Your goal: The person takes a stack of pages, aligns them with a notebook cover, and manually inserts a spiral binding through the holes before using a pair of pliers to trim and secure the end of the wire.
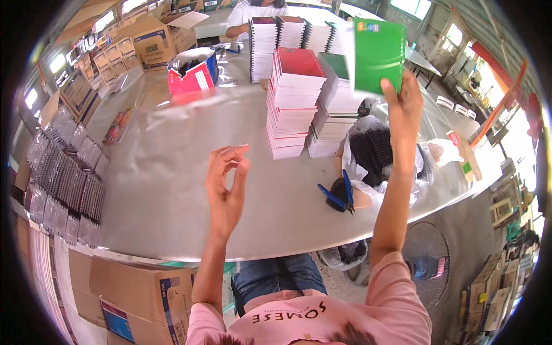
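Your right hand (406,99) pinched the green notebook (378,54) by its lower right corner, raised near the red-covered stack (294,103); your left hand (224,184), loosely curled and empty, hovered over the table (155,195).

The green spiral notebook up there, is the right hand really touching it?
Touching. The head view shows the right hand gripping the green spiral notebook near its lower right corner, the thumb overlapping the cover.

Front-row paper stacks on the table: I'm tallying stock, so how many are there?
2: the red-topped stack, and the green-topped stack just to its right. The green notebook in the right hand could hide others behind it.
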`<state>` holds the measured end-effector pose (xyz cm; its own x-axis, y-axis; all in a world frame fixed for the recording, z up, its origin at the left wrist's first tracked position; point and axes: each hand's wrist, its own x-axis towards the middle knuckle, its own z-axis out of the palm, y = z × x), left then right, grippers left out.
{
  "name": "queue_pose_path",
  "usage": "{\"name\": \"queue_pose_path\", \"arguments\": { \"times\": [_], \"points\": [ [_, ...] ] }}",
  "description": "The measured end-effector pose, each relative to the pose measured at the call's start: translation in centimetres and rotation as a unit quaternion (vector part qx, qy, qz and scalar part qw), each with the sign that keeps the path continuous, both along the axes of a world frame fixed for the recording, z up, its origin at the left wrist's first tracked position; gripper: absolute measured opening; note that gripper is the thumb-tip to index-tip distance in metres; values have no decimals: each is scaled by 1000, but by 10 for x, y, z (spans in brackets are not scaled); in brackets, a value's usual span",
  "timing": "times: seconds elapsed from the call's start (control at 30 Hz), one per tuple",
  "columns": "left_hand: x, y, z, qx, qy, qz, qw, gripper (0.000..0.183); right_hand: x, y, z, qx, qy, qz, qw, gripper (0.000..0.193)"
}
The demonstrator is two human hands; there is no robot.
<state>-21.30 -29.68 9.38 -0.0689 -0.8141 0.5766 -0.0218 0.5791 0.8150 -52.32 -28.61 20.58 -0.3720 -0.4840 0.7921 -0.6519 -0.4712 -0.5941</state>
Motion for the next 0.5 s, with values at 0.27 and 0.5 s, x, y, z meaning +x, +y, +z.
{"name": "queue_pose_path", "arguments": {
  "times": [0.27,0.5],
  "points": [
    [-1,56,20,-144,-335,79,928,44,120,75,-104,199,121,94,968,29],
    [-8,40,-62,-12,-399,-23,917,34,142,74,-196,288,-144,181,929,46]
  ]
}}
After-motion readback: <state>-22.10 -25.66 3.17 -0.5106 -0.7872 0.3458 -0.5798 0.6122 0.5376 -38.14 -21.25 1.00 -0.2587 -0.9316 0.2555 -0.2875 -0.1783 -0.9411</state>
